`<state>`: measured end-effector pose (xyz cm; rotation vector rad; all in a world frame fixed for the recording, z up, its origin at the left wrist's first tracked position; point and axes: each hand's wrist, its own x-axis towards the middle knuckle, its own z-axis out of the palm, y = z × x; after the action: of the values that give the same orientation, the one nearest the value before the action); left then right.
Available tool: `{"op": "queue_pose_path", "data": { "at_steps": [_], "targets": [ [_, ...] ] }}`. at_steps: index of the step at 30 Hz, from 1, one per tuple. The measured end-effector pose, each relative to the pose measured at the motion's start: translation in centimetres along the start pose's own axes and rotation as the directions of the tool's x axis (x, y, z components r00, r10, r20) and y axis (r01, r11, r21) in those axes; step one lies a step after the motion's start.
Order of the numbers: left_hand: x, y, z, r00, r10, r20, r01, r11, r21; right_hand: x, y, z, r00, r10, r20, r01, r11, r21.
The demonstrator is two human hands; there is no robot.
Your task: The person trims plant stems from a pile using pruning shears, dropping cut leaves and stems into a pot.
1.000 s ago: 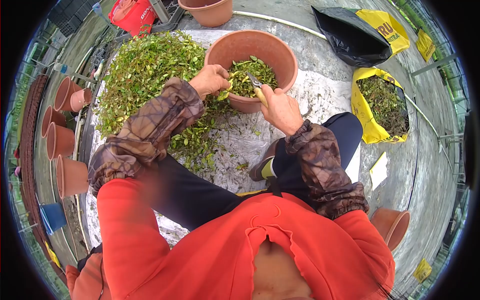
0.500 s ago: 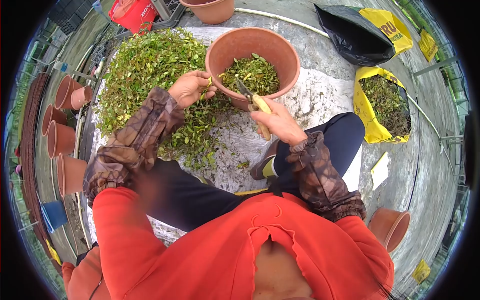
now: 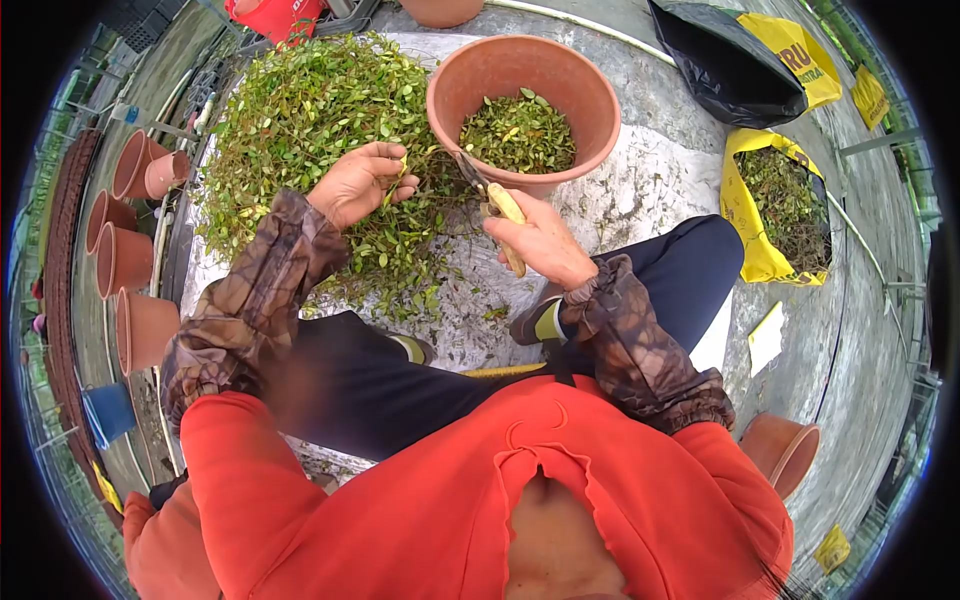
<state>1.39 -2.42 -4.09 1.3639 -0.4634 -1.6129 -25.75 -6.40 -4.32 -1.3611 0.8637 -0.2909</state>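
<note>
My left hand (image 3: 362, 187) is above the front of a big heap of leafy cuttings (image 3: 310, 130). Its thumb and fingers pinch a small yellow-green sprig (image 3: 403, 166). In my right hand (image 3: 545, 240) is a pair of pruning shears (image 3: 506, 204) with pale yellow handles. The blades point up and left, by the near left rim of a large terracotta-coloured pot (image 3: 600, 135). Inside that pot lies a layer of cut leaves (image 3: 518, 132). Whether the blades are parted is hard to make out.
On the right stand a yellow bag (image 3: 745, 215) of plant material and a black-and-yellow bag (image 3: 725, 65). Several pots (image 3: 125, 260) line the left side near a blue container (image 3: 108, 412). Another pot (image 3: 780, 452) lies lower right. A red container (image 3: 275, 15) is at the top.
The shears have moved left, from over the pot's near rim to beside it, closer to my left hand. My left hand still pinches the sprig. The camera view has shifted slightly.
</note>
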Motion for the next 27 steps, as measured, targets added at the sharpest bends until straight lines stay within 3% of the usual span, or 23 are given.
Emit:
{"op": "queue_pose_path", "data": {
  "at_steps": [7,19,27],
  "targets": [
    [-0.7,-0.4,-0.4,0.995,-0.095,0.017,0.094,0.994,0.052,-0.9,-0.4,0.7,0.998,0.043,0.047,-0.044,0.999,0.02],
    [-0.6,-0.2,0.4,0.995,-0.098,0.016,0.097,0.994,0.054,-1.1,-0.4,0.3,0.997,0.07,0.033,-0.073,0.993,0.095],
    [-0.1,-0.3,0.1,0.997,-0.072,-0.013,0.073,0.997,0.039,-1.5,0.3,0.1,0.995,0.053,0.085,-0.056,0.998,0.029]
  ]
}}
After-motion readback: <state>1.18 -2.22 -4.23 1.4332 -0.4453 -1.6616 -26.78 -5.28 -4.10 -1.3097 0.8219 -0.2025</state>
